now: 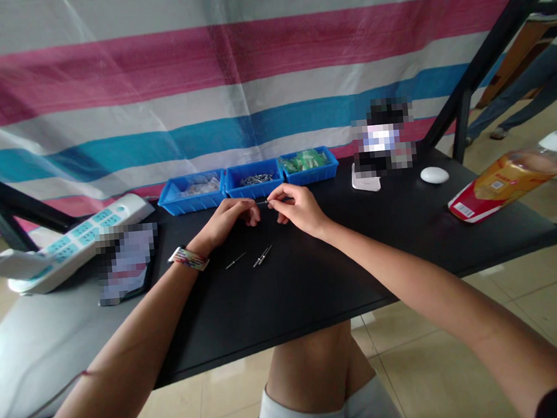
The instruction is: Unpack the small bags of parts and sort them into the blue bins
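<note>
A thin metal pin (261, 202) lies level between my two hands, just in front of the blue bins. My left hand (235, 214) pinches its left end between thumb and fingers. The other end is in the pinched fingertips of my right hand (298, 208). My fingers hide much of the pin. On the black table (305, 291) nearer to me lies a single slim metal pin (235, 261) with a thicker middle part. To its right is a small cluster of similar pins (262, 256).
Behind my hands stand a blue bin with clear plastic bags (193, 202), one with metal pieces (256, 188) and one with green pieces (310, 175). A power strip (90, 235) and phone (130, 264) are left; a white mouse (434, 175) and drink bottle (505, 179) are right.
</note>
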`<state>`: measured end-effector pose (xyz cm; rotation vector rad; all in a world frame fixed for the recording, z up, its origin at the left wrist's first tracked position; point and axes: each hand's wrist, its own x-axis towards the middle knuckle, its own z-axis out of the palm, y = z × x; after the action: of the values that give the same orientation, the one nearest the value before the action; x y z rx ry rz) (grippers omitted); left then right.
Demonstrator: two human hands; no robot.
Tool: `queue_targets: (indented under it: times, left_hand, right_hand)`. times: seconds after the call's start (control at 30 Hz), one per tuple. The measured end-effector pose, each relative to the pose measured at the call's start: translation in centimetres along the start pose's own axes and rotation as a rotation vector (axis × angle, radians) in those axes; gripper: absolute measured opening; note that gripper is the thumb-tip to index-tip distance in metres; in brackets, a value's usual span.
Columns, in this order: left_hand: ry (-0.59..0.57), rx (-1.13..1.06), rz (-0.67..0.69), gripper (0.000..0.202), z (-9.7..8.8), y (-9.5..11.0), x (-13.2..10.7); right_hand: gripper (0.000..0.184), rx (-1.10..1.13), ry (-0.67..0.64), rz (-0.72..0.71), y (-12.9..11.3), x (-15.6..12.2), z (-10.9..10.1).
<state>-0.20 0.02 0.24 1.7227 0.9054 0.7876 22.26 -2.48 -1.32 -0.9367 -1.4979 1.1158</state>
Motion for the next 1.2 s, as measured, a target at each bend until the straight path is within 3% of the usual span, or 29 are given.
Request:
queue_targets:
  times: [0.13,0.3,0.47,0.73,0.93,1.2]
  left_hand:
    - [0.017,-0.075,0.014,0.03,0.0,-0.1,-0.1]
    - [0.072,-0.095,0.023,0.028,0.5,0.3,-0.2]
    - [0.062,-0.089,0.028,0.028,0.4,0.2,-0.1]
    - [0.093,0.011,0.023,0.038,0.3,-0.2,0.2]
    - [0.102,0.055,0.032,0.045,0.5,0.1,0.2]
    - [0.101,-0.187,-0.071,0.045,0.5,-0.1,0.2]
  right_hand:
    - [0.032,-0.028,-0.005,-0.017,0.0,0.0,-0.1]
    - [0.044,-0.095,0.02,-0.014,0.1,-0.1,-0.2]
    - [0.039,-0.118,0.022,-0.017,0.4,-0.1,-0.2]
    - [0.023,0.094,0.023,0.007,0.0,0.0,0.3]
    - [0.018,0.087,0.034,-0.027,-0.4,-0.4,0.2]
    - [0.029,0.111,0.21,0.014,0.0,3.0,0.4]
